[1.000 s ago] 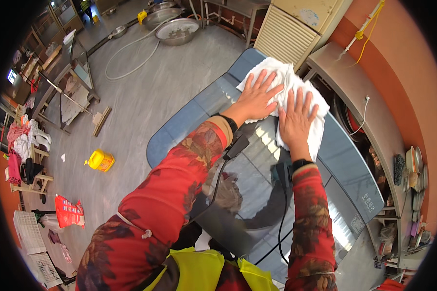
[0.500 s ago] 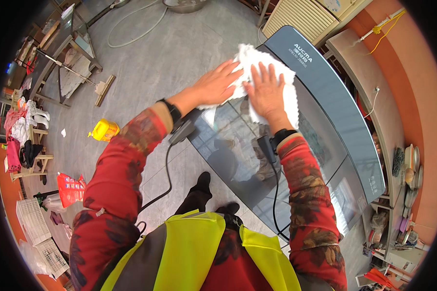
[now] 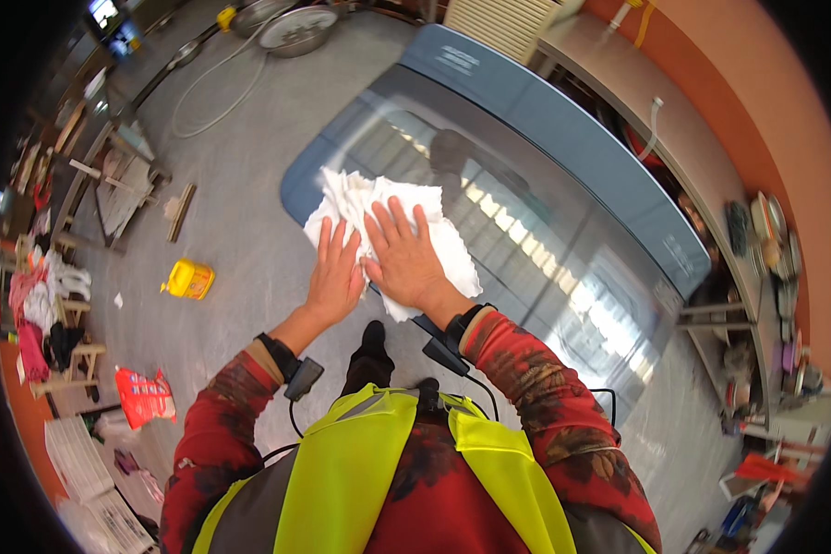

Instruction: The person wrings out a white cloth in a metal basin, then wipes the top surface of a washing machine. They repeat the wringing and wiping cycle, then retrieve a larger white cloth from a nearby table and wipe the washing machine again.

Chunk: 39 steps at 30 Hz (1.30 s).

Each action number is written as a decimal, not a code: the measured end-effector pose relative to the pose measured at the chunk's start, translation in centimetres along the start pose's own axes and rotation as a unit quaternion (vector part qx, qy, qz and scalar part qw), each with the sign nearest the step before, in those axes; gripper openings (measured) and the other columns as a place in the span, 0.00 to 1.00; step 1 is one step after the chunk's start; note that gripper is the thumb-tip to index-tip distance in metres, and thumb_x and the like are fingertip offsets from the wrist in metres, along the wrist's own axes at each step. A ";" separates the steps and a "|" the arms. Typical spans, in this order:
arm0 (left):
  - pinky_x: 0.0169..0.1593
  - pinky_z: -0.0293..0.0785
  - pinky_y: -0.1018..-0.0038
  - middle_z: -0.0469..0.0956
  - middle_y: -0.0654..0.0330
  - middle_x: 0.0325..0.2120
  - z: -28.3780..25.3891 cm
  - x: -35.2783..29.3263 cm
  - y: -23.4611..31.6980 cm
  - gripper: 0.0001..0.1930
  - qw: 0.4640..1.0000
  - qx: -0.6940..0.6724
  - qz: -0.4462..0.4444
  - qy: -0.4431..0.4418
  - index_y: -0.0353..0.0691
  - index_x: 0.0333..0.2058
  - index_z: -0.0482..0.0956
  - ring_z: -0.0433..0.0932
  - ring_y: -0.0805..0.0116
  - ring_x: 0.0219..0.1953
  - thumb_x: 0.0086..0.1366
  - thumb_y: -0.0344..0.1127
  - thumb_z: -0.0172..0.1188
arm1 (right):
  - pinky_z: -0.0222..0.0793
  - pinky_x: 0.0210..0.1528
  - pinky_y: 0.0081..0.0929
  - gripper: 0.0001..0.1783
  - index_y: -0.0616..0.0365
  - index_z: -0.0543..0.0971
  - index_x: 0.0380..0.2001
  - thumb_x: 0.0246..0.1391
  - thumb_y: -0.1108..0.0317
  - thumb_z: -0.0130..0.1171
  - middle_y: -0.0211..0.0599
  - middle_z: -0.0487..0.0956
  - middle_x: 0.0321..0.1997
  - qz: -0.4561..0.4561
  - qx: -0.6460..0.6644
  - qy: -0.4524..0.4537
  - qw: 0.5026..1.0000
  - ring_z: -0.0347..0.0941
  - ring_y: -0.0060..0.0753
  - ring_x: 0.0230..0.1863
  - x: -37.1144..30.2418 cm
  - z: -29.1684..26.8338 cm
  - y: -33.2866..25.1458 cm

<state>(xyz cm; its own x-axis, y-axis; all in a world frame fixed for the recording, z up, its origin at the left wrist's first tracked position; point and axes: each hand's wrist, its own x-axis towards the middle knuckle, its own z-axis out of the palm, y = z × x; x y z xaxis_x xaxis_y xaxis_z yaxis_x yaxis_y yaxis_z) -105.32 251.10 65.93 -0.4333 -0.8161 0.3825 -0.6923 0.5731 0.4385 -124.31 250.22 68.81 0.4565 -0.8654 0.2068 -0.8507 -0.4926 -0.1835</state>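
Note:
A white cloth [image 3: 451,254] lies rumpled over the front left corner of a washing machine's dark glossy lid [image 3: 517,242]. Part of it hangs past the edge. My right hand [image 3: 404,254] rests flat on the cloth with its fingers spread. Beside it, my left hand [image 3: 335,279] has its fingers stretched along the cloth's left side. Neither hand is closed around the cloth. The blue-grey control panel [image 3: 563,120] runs along the far side of the lid. Reflections of windows and of a dark shape show on its surface.
A metal shelf unit [image 3: 609,78] stands along the wall behind the machine. On the floor to my left are a yellow jug [image 3: 189,279], a red bag [image 3: 146,397] and white crates [image 3: 81,454]. Metal basins [image 3: 297,32] and a hose [image 3: 214,120] lie at the far left.
Both hands have slid the white cloth nearer to me and to the left, from the far part of the lid to its front left corner. The view has shifted too.

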 end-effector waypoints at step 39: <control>0.75 0.27 0.44 0.47 0.55 0.75 2.7 5.0 7.7 0.31 0.984 0.076 0.003 -0.161 0.57 0.71 0.60 0.36 0.47 0.77 0.72 0.53 0.50 | 0.29 0.74 0.68 0.39 0.58 0.56 0.73 0.66 0.49 0.49 0.51 0.50 0.79 0.183 -0.082 -0.018 0.979 0.36 0.62 0.79 -12.8 -4.0 4.3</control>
<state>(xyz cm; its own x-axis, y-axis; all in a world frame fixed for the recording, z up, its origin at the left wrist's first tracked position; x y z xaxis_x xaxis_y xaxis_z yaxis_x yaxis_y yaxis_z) -114.41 251.24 69.05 -0.5817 -0.8076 0.0971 -0.7562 0.5809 0.3011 -134.88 259.56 69.21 0.1189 -0.9855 0.1208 -0.9882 -0.1293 -0.0817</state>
